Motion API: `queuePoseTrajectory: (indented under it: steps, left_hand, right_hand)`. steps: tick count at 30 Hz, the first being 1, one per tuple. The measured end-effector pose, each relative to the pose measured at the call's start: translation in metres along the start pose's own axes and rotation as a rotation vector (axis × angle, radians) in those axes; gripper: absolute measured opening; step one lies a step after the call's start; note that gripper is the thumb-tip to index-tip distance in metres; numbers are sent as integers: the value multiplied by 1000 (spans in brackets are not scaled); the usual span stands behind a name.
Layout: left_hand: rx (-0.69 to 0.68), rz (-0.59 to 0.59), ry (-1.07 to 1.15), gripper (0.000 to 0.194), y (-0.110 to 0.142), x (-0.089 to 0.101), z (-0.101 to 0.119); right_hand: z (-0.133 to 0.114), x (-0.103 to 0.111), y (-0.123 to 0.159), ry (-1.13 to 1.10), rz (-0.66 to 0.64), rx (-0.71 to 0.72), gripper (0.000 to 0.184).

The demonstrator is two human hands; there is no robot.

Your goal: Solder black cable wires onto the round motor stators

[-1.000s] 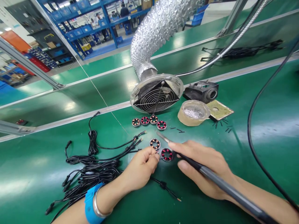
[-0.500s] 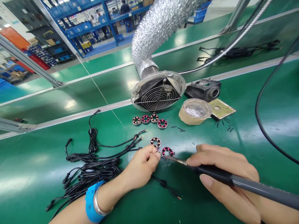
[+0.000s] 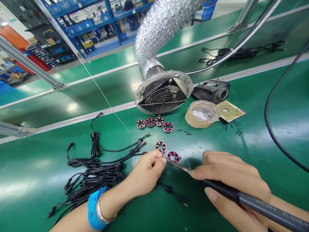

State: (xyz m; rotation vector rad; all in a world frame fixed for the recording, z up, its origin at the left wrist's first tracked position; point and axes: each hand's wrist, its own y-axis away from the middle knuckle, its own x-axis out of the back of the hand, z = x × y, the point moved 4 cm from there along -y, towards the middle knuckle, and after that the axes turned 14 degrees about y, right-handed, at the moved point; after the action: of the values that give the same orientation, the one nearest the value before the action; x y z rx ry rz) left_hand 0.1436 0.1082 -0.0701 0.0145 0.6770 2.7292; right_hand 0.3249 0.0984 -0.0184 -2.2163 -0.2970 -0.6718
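My left hand (image 3: 146, 172) is closed in a pinch on a thin wire beside a stator ring with red coils (image 3: 178, 158). In my right hand (image 3: 236, 170) is a soldering iron (image 3: 220, 189), gripped like a pen. Its tip meets the lower left edge of the red-coil ring, close to my left fingertips; the exact contact point is too small to make out. Just behind lies a stator ring with copper coils (image 3: 160, 142). A black cable (image 3: 169, 189) with bared wire ends comes out from under my left wrist.
Black cable bundles (image 3: 103, 176) lie at left. More stator rings (image 3: 150, 119) sit below a fume extractor hood (image 3: 164, 96). Further right are a round tub (image 3: 199, 120), a yellow sponge tray (image 3: 231, 111), a black iron stand (image 3: 212, 91) and short black tube pieces (image 3: 188, 133).
My right hand and the soldering iron's handle have shifted slightly, the tip staying at the red-coil ring. My left hand keeps its pinch in nearly the same place.
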Motion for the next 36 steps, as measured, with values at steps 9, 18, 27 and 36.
queuePoseTrajectory:
  steps: [9,18,27,36]
  left_hand:
    - [-14,6,-28,34,1,1,0]
    - [4,9,4,38,1,0,1]
    - [26,18,75,36,-1,1,-2]
    - [156,60,264,39,0,9,-1]
  right_hand:
    - [-5,14,-1,121,-86,-55,32]
    - [19,28,-8,736,204,-98,25]
    - [38,15,-16,716,4,-81,17]
    - [24,-41,-17,112,-129,17,18]
